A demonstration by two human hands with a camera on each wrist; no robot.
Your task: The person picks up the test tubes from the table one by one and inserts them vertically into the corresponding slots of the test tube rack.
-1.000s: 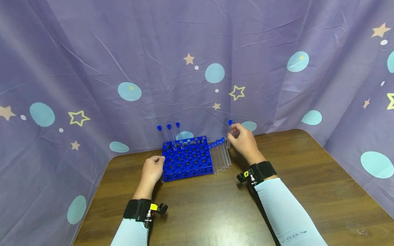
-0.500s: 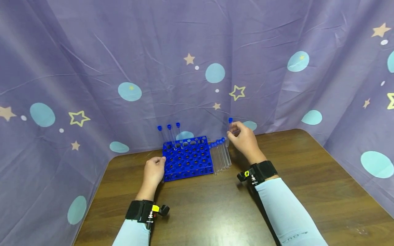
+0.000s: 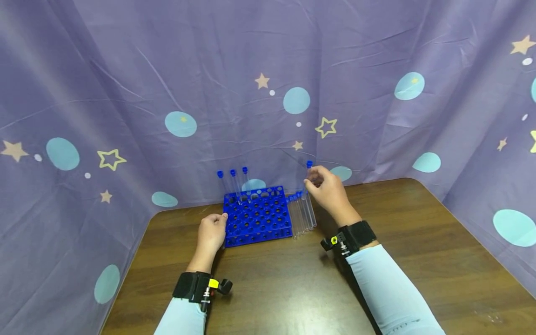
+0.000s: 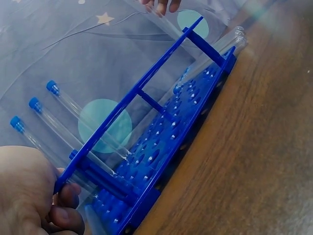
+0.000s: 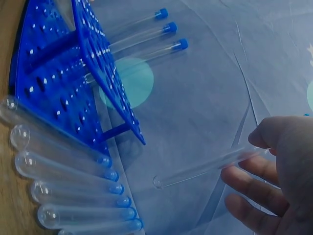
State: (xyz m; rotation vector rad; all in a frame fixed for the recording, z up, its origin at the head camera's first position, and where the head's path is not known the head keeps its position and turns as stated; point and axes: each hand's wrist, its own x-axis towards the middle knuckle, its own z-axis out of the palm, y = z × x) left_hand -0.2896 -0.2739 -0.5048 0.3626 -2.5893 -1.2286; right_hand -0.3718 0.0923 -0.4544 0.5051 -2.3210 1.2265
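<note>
A blue test tube rack (image 3: 257, 228) stands on the table, and my left hand (image 3: 211, 235) grips its left edge. In the left wrist view that hand's fingers (image 4: 67, 218) curl under the rack's top plate. Three capped test tubes (image 5: 146, 36) stand upright in the rack's back row at the left. My right hand (image 3: 331, 194) pinches another clear test tube (image 5: 200, 175) near its blue cap (image 3: 309, 164). This tube is held upright, a little above and right of the rack, its rounded bottom free in the air.
Several capped test tubes (image 3: 302, 216) lie side by side on the wooden table (image 3: 268, 288), just right of the rack. Behind the table hangs a purple curtain (image 3: 226, 116) with stars and dots. A black camera strap (image 3: 358, 236) circles each wrist.
My right hand has lifted the test tube slightly and moved it left toward the rack. The left hand keeps its grip on the rack, which stays about where it was.
</note>
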